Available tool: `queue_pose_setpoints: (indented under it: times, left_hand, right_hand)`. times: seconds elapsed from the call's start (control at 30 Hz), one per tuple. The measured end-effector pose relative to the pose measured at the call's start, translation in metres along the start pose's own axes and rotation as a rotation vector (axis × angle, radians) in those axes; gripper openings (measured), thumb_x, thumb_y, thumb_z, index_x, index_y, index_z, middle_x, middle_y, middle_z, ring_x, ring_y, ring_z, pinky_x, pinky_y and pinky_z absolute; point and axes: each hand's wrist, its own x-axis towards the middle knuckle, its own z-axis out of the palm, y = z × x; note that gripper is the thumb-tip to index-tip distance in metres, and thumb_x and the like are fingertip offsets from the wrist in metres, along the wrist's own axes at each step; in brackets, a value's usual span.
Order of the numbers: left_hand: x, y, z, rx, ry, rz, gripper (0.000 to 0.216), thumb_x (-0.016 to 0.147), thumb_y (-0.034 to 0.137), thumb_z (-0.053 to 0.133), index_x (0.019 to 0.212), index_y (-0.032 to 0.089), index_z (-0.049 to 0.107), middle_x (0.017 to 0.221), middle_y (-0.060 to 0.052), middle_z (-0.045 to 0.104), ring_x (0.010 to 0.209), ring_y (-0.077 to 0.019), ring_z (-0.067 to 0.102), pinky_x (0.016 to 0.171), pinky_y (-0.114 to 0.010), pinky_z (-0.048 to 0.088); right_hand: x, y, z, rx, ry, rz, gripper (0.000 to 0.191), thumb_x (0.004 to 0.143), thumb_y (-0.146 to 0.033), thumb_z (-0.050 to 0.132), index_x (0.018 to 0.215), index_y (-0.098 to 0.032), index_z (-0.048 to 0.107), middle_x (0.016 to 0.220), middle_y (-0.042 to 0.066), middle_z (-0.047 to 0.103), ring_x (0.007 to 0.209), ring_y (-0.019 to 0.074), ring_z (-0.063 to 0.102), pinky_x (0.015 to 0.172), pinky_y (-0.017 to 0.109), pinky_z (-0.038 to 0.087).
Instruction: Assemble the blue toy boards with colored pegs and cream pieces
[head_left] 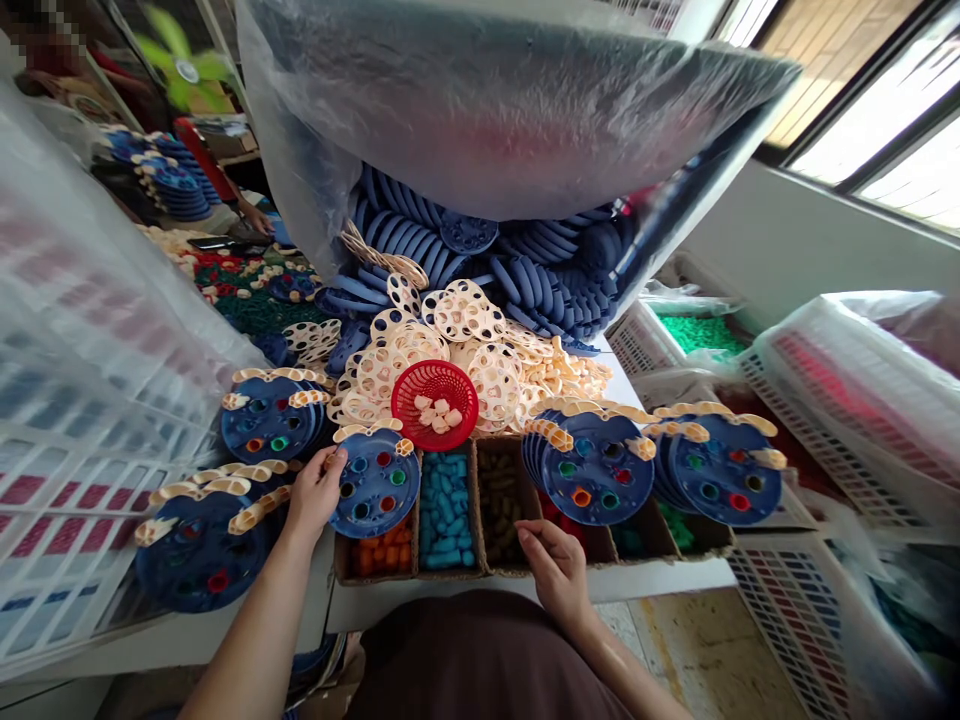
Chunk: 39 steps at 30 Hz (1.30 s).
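My left hand (318, 488) grips the left edge of a round blue plastic disc (373, 497), thumb on its face. Small coloured pieces sit in the disc's holes, and a cream curved strip runs along its top edge. Lower right, my right hand (556, 572) has thumb and forefinger pinched together beside the compartment of dark brown pieces (498, 500). Whatever lies between those fingertips, if anything, is too small to tell. Left of that compartment are blue pieces (444, 510) and orange pieces (384, 553) in the divided cardboard box (480, 572).
A red basket (405, 385) with cream pieces stands behind the box, before piled cream perforated discs (465, 310). Stacks of filled blue discs (600, 470) flank both sides. A plastic-lined container (517, 100) spills plain blue discs. White crates (832, 380) stand at right; another person's hand (257, 217) shows far left.
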Motion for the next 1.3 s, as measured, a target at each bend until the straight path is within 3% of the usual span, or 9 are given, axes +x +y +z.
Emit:
queue_pose_setpoints:
  times: [0.2, 0.33, 0.5, 0.6, 0.73, 0.97, 1.3]
  left_hand:
    - [0.000, 0.013, -0.008, 0.131, 0.058, 0.090, 0.052, 0.083, 0.060, 0.050, 0.104, 0.015, 0.067, 0.097, -0.013, 0.071, 0.086, -0.0271, 0.066, 0.076, -0.035, 0.052]
    - [0.014, 0.048, -0.012, 0.245, 0.123, 0.196, 0.054, 0.082, 0.054, 0.053, 0.113, 0.011, 0.064, 0.111, -0.019, 0.065, 0.094, -0.0309, 0.064, 0.084, -0.041, 0.051]
    - [0.053, 0.108, 0.026, 0.313, -0.069, 0.411, 0.041, 0.082, 0.041, 0.058, 0.114, 0.017, 0.066, 0.113, -0.014, 0.069, 0.101, -0.0286, 0.064, 0.087, -0.035, 0.049]
    - [0.073, 0.133, 0.055, 0.353, -0.150, 0.446, 0.029, 0.076, 0.031, 0.062, 0.100, 0.016, 0.070, 0.098, -0.015, 0.073, 0.091, -0.0303, 0.066, 0.081, -0.035, 0.048]
    - [0.080, 0.154, 0.066, 0.355, -0.174, 0.478, 0.022, 0.077, 0.026, 0.058, 0.092, 0.017, 0.070, 0.086, -0.015, 0.073, 0.083, -0.0315, 0.066, 0.074, -0.035, 0.046]
    - [0.044, 0.167, 0.033, 0.180, -0.152, 0.514, 0.028, 0.087, 0.039, 0.050, 0.096, 0.018, 0.066, 0.087, -0.008, 0.073, 0.075, -0.0227, 0.066, 0.067, -0.028, 0.045]
    - [-0.060, 0.134, 0.008, 0.034, -0.261, 0.401, 0.025, 0.085, 0.038, 0.052, 0.086, 0.019, 0.068, 0.071, -0.001, 0.071, 0.061, -0.0177, 0.063, 0.058, -0.026, 0.045]
  right_hand:
    - [0.000, 0.000, -0.001, -0.017, 0.014, -0.010, 0.030, 0.086, -0.036, 0.059, 0.077, -0.012, 0.073, 0.047, -0.003, 0.046, 0.044, 0.0097, 0.037, 0.042, 0.023, 0.027]
    - [-0.001, -0.001, 0.000, -0.024, 0.015, -0.012, 0.030, 0.086, -0.036, 0.059, 0.076, -0.012, 0.073, 0.046, -0.004, 0.043, 0.043, 0.0092, 0.035, 0.042, 0.023, 0.025]
    - [-0.003, -0.004, 0.002, -0.026, 0.013, -0.023, 0.032, 0.087, -0.038, 0.059, 0.076, -0.012, 0.073, 0.045, -0.005, 0.041, 0.042, 0.0089, 0.033, 0.041, 0.023, 0.024]
    - [-0.006, -0.006, 0.000, -0.028, 0.028, -0.034, 0.033, 0.087, -0.039, 0.058, 0.076, -0.012, 0.073, 0.044, -0.006, 0.038, 0.040, 0.0082, 0.030, 0.040, 0.023, 0.022]
    - [-0.012, -0.005, -0.009, -0.028, 0.099, -0.034, 0.033, 0.088, -0.039, 0.058, 0.077, -0.012, 0.072, 0.043, -0.006, 0.037, 0.039, 0.0082, 0.028, 0.040, 0.024, 0.020]
    - [-0.018, -0.002, -0.015, 0.009, 0.150, -0.017, 0.030, 0.089, -0.039, 0.060, 0.081, -0.012, 0.073, 0.048, -0.003, 0.046, 0.044, 0.0102, 0.037, 0.044, 0.025, 0.026]
    - [-0.019, -0.001, -0.005, 0.105, 0.079, -0.005, 0.041, 0.091, -0.049, 0.054, 0.081, -0.015, 0.072, 0.041, -0.007, 0.038, 0.038, 0.0095, 0.033, 0.042, 0.025, 0.024]
